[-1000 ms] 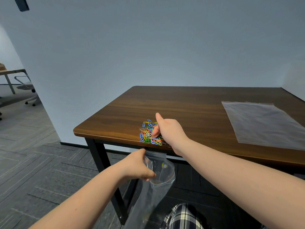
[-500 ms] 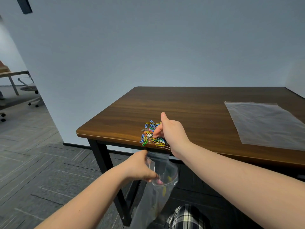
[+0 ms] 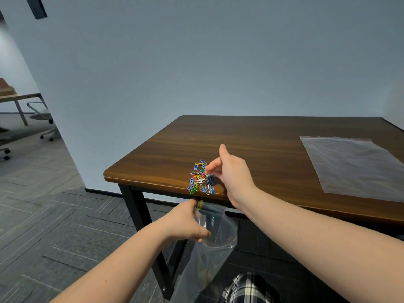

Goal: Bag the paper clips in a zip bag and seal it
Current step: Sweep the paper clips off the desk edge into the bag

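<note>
A pile of coloured paper clips (image 3: pixel 200 178) lies at the front edge of the brown wooden table (image 3: pixel 262 145), some reaching the rim. My right hand (image 3: pixel 229 169) rests just right of the pile, fingertips touching its top right, thumb raised. Below the table edge, my left hand (image 3: pixel 188 221) pinches the rim of a clear zip bag (image 3: pixel 209 254) and holds its mouth wide under the pile. A yellow clip and a green clip are falling at the bag's mouth. A few clips show faintly at the bag's bottom.
A second clear zip bag (image 3: pixel 354 165) lies flat on the right of the table. A black table leg (image 3: pixel 140 215) stands left of the held bag. Plaid trousers (image 3: pixel 247 289) show at the bottom. Office chairs and another desk stand far left.
My right hand has swept clips toward the table edge; the pile has stretched to the rim and some clips have dropped into the bag. My left hand keeps holding the bag there.
</note>
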A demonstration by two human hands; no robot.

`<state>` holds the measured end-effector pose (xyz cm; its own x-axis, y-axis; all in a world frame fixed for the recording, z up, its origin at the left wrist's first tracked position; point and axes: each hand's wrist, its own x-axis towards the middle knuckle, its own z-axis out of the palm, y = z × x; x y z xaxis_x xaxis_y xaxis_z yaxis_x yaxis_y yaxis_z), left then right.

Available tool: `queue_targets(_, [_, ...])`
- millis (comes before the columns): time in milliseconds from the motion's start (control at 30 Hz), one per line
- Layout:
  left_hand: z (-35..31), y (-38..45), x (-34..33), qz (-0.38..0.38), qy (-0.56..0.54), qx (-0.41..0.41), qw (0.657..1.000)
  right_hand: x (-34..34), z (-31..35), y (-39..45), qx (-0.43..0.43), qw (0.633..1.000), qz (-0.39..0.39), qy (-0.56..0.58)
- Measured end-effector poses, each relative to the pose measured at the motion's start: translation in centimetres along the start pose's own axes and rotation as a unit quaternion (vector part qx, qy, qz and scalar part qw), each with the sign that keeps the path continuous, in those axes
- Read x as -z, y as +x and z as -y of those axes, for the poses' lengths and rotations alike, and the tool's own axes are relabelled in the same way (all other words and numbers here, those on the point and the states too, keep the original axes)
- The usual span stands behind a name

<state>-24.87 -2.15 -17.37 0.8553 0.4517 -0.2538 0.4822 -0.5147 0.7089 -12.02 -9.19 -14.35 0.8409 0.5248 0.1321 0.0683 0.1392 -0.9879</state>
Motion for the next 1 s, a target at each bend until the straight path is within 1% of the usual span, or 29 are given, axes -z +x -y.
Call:
queue_targets(67, [0.3, 0.2, 0.0, 0.000, -0.012, -0.005, 1.000, 0.5, 0.3, 1.0, 0.011, 0.999, -0.013, -0.029])
queue_targets(200, [0.6, 0.3, 0.1, -0.006, -0.021, -0.007, 1.000, 1.6, 0.7, 3.2, 0.037, 0.989, -0.022, -0.141])
queue_targets(300, [1.0, 0.3, 0.3, -0.008, -0.027, -0.007, 1.000, 2.1, 0.5, 4.5, 0.021, 0.981, 0.002, -0.191])
queue_targets(433, [1.3, 0.4, 0.6, -0.008, -0.044, -0.008, 0.999, 1.2, 0.9, 5.8, 0.017, 0.963, 0.056, -0.263])
queue_targets(600, [1.7, 0.8, 0.7, -0.019, -0.044, -0.002, 0.999, -0.6, 1.0, 7.3, -0.009, 0.943, 0.119, -0.311])
queue_targets(767, [1.9, 1.3, 1.1, -0.018, -0.027, 0.003, 0.999, -1.6, 1.1, 7.7, -0.004, 0.920, 0.197, -0.338])
queue_targets(867, [1.9, 1.5, 1.2, -0.015, -0.025, 0.005, 1.000, -1.4, 1.4, 7.4, -0.009, 0.913, 0.219, -0.346])
queue_targets(1000, [1.8, 1.5, 1.1, -0.012, -0.031, 0.009, 0.999, -1.4, 1.5, 6.8, -0.011, 0.912, 0.230, -0.339])
